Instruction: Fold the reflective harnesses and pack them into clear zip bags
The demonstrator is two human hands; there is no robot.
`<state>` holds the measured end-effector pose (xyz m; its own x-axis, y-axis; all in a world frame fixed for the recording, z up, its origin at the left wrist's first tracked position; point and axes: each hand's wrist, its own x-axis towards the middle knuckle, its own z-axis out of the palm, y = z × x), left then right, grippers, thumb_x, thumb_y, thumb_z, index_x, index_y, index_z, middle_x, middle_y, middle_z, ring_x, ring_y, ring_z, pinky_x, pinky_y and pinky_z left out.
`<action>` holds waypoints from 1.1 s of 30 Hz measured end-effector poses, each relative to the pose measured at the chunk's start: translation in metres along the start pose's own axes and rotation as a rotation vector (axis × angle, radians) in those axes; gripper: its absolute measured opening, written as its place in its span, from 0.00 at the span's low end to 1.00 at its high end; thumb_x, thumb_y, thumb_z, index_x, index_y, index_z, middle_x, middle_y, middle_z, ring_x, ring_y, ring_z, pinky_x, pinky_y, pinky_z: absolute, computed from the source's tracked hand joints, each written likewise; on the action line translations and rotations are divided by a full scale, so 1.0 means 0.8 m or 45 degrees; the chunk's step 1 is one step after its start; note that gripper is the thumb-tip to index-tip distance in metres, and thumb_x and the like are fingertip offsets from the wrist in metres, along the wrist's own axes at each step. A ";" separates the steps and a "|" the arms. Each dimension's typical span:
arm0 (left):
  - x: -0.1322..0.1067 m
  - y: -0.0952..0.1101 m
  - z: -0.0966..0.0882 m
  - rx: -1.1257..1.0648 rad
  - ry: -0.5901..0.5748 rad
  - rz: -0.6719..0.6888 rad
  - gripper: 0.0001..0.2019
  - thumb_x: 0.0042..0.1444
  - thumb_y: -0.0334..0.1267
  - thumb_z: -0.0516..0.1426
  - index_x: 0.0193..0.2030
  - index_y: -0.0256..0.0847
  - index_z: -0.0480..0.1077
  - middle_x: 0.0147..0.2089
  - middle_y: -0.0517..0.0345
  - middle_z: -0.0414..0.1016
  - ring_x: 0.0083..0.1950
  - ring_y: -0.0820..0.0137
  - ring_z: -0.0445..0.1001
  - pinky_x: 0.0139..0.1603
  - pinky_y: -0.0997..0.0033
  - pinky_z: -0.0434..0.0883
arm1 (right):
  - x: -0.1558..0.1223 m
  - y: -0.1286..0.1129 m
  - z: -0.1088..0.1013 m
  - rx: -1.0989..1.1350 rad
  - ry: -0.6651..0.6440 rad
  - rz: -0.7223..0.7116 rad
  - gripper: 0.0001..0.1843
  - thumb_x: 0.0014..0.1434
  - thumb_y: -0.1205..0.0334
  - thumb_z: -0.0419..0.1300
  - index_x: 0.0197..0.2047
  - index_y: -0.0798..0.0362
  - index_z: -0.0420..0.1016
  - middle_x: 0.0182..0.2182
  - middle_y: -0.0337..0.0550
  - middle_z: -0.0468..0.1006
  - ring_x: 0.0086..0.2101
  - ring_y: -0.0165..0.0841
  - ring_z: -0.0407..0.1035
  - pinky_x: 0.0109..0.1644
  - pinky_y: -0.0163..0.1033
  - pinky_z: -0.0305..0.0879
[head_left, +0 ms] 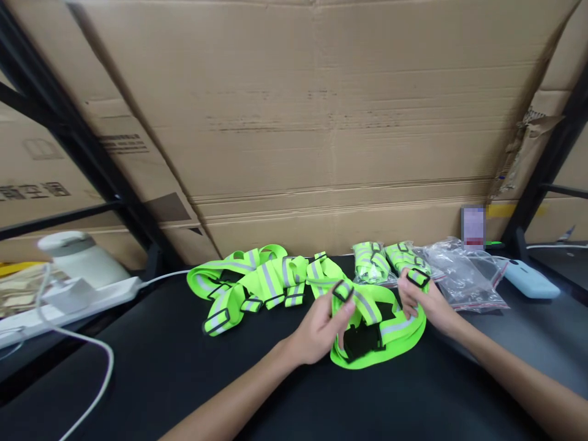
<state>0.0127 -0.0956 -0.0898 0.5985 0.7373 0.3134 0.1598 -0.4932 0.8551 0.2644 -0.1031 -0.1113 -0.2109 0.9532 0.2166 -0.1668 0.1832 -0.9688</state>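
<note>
Black tabletop (151,373): brown cardboard panel (294,122) standing behind it; white power strip (114,295) at its left; over its right-centre, one neon-green reflective strap (402,347), left hand (316,331) and right hand (426,303) each closed on webbing.

The front strap (404,346) is bright yellow-green with a shiny grey stripe along its middle and a black buckle (361,343), and the pile of straps (264,283) and the two small packs (371,263) have the same bright green and grey stripes with black bits. The bench (151,361) is black, the bars (85,150) are black too, and the big cardboard (275,122) is brown with dark smudgy lines. The see-through bags (468,294) have a thin red line, the rounded thing (530,280) is light blue, and the power strip (108,298) is white.
</note>
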 end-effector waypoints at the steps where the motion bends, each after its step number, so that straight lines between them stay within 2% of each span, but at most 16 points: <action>1: -0.002 0.001 0.002 0.083 -0.055 0.045 0.20 0.70 0.53 0.48 0.36 0.39 0.68 0.19 0.63 0.67 0.24 0.70 0.70 0.35 0.70 0.69 | -0.002 0.001 0.001 -0.078 -0.034 -0.030 0.19 0.64 0.47 0.63 0.32 0.48 0.60 0.19 0.28 0.60 0.19 0.27 0.58 0.27 0.37 0.65; 3: -0.006 0.001 0.004 0.215 -0.124 0.108 0.17 0.69 0.51 0.51 0.47 0.38 0.67 0.25 0.63 0.70 0.27 0.70 0.69 0.34 0.71 0.67 | -0.007 -0.001 0.004 -0.176 -0.058 -0.104 0.18 0.64 0.50 0.64 0.34 0.48 0.60 0.22 0.30 0.64 0.23 0.30 0.64 0.32 0.39 0.68; 4: -0.007 0.001 0.005 0.268 -0.149 0.129 0.17 0.69 0.51 0.51 0.48 0.38 0.67 0.26 0.63 0.69 0.27 0.71 0.68 0.32 0.72 0.65 | -0.010 -0.004 0.007 -0.198 -0.039 -0.141 0.18 0.64 0.51 0.64 0.34 0.48 0.59 0.24 0.31 0.65 0.25 0.31 0.67 0.34 0.40 0.68; 8: -0.008 -0.001 0.010 0.396 -0.212 0.155 0.17 0.65 0.53 0.54 0.41 0.39 0.65 0.24 0.68 0.56 0.23 0.75 0.57 0.25 0.72 0.53 | -0.015 -0.014 0.021 -0.219 0.108 -0.251 0.19 0.62 0.56 0.67 0.33 0.48 0.57 0.26 0.33 0.71 0.30 0.34 0.73 0.40 0.42 0.69; 10: -0.007 -0.001 0.014 0.408 -0.233 0.163 0.17 0.64 0.53 0.56 0.37 0.40 0.63 0.23 0.68 0.52 0.23 0.76 0.55 0.25 0.72 0.52 | -0.014 -0.015 0.025 -0.179 0.117 -0.226 0.19 0.63 0.55 0.66 0.34 0.47 0.57 0.22 0.31 0.69 0.25 0.32 0.70 0.35 0.41 0.67; 12: -0.007 0.001 0.018 0.436 -0.233 0.178 0.18 0.62 0.53 0.57 0.33 0.41 0.61 0.24 0.68 0.52 0.24 0.76 0.55 0.26 0.72 0.53 | -0.013 -0.013 0.024 -0.136 0.101 -0.165 0.18 0.64 0.52 0.64 0.34 0.47 0.58 0.19 0.28 0.63 0.20 0.28 0.60 0.27 0.37 0.60; 15: -0.006 0.004 0.026 0.566 -0.191 0.173 0.19 0.61 0.53 0.59 0.31 0.41 0.61 0.27 0.65 0.58 0.27 0.74 0.59 0.29 0.72 0.57 | -0.013 -0.007 0.017 -0.181 0.048 -0.095 0.18 0.64 0.48 0.63 0.35 0.48 0.60 0.20 0.28 0.55 0.20 0.26 0.51 0.23 0.34 0.49; 18: -0.005 0.006 0.031 0.668 -0.204 0.109 0.19 0.63 0.55 0.56 0.34 0.40 0.66 0.33 0.59 0.67 0.33 0.69 0.67 0.34 0.70 0.62 | -0.015 -0.005 0.012 -0.222 -0.082 -0.102 0.19 0.64 0.42 0.60 0.40 0.50 0.66 0.22 0.30 0.54 0.21 0.26 0.48 0.24 0.34 0.47; 21: -0.004 0.009 0.032 0.667 -0.254 0.052 0.18 0.67 0.54 0.52 0.42 0.40 0.71 0.40 0.54 0.73 0.40 0.64 0.73 0.40 0.69 0.67 | -0.019 -0.008 0.014 -0.132 -0.155 -0.099 0.28 0.66 0.35 0.48 0.50 0.50 0.71 0.25 0.35 0.60 0.23 0.29 0.50 0.26 0.36 0.51; 23: -0.005 0.011 0.031 0.669 -0.272 0.039 0.17 0.68 0.51 0.51 0.47 0.41 0.72 0.44 0.53 0.74 0.43 0.63 0.74 0.43 0.68 0.69 | -0.022 -0.011 0.017 -0.143 -0.152 -0.083 0.33 0.66 0.34 0.43 0.56 0.49 0.73 0.30 0.40 0.69 0.26 0.33 0.59 0.28 0.38 0.57; 25: -0.006 0.013 0.030 0.690 -0.297 0.025 0.14 0.68 0.45 0.50 0.49 0.41 0.72 0.45 0.53 0.74 0.44 0.62 0.75 0.44 0.68 0.70 | -0.023 -0.013 0.019 -0.222 -0.166 -0.102 0.34 0.65 0.35 0.44 0.60 0.48 0.73 0.40 0.46 0.77 0.34 0.40 0.68 0.34 0.41 0.65; 27: -0.006 0.014 0.029 0.698 -0.339 0.005 0.13 0.65 0.37 0.48 0.49 0.41 0.73 0.45 0.53 0.73 0.44 0.63 0.75 0.44 0.67 0.70 | -0.023 -0.013 0.018 -0.324 -0.214 -0.169 0.35 0.65 0.36 0.45 0.64 0.48 0.71 0.51 0.48 0.77 0.47 0.47 0.71 0.48 0.49 0.69; 29: -0.006 0.013 0.029 0.675 -0.372 -0.012 0.16 0.60 0.31 0.48 0.49 0.42 0.73 0.46 0.54 0.72 0.44 0.64 0.75 0.46 0.67 0.70 | -0.022 -0.011 0.015 -0.445 -0.269 -0.242 0.33 0.67 0.41 0.45 0.67 0.48 0.68 0.60 0.48 0.73 0.59 0.50 0.65 0.64 0.56 0.59; 30: -0.005 0.012 0.028 0.655 -0.378 -0.014 0.17 0.57 0.29 0.49 0.49 0.42 0.74 0.46 0.54 0.72 0.44 0.64 0.75 0.46 0.67 0.70 | -0.021 -0.009 0.013 -0.511 -0.287 -0.271 0.31 0.68 0.46 0.45 0.68 0.48 0.67 0.63 0.47 0.71 0.62 0.50 0.62 0.68 0.58 0.53; 31: -0.004 0.010 0.028 0.632 -0.375 -0.011 0.17 0.55 0.29 0.50 0.48 0.42 0.74 0.45 0.55 0.72 0.44 0.64 0.74 0.47 0.67 0.70 | -0.020 -0.008 0.012 -0.571 -0.295 -0.295 0.29 0.68 0.50 0.46 0.68 0.47 0.67 0.65 0.46 0.69 0.64 0.49 0.60 0.70 0.58 0.49; 33: -0.002 0.005 0.028 0.588 -0.351 0.002 0.16 0.51 0.28 0.52 0.45 0.41 0.74 0.43 0.55 0.72 0.41 0.66 0.73 0.44 0.68 0.70 | -0.020 -0.006 0.012 -0.642 -0.281 -0.317 0.28 0.65 0.59 0.49 0.67 0.45 0.68 0.65 0.45 0.69 0.65 0.46 0.59 0.70 0.59 0.49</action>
<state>0.0300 -0.1088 -0.0960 0.7731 0.6184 0.1413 0.4502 -0.6918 0.5646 0.2594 -0.1213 -0.1087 -0.4281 0.8045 0.4118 0.2292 0.5374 -0.8116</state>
